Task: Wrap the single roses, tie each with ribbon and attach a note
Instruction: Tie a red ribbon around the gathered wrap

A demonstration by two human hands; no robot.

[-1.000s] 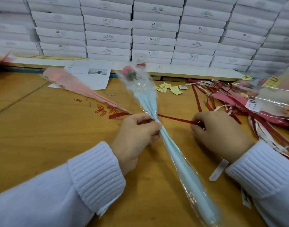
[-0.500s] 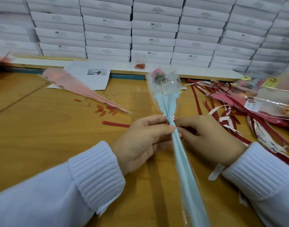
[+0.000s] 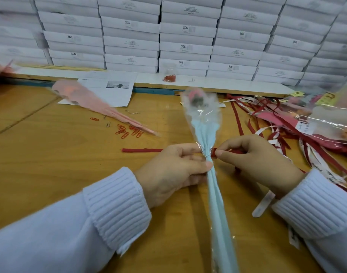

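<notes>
Step in hand: tying the ribbon. The wrapping on this stem looks finished; no note is attached to it that I can see.

Your left hand (image 3: 168, 172) has its grip pressed together on the gathered neck of the wrapped rose (image 3: 205, 131), thumb on top, pinching the cellophane and pale blue paper where they bunch. The bloom sits beyond the grip, away from you; the long blue tail runs back from the grip toward your body and out of view.

Your right hand (image 3: 259, 162) has its grip pinched on the dark red ribbon (image 3: 142, 150), just beside the neck on the right. The ribbon passes across the neck; its free end lies flat on the tabletop (image 3: 50, 154) to the left of your left grip. Whether it runs over or under the stem at the crossing is hidden by your fingers.

Next move, as judged: bring the two ribbon ends round the neck and cross them without loosening the left pinch, or the gather will spring open. Cellophane is slippery; keep tension even.

Further ribbons (image 3: 267, 133) lie well to the right of your right grip, paper clips (image 3: 127, 132) to the left.
</notes>
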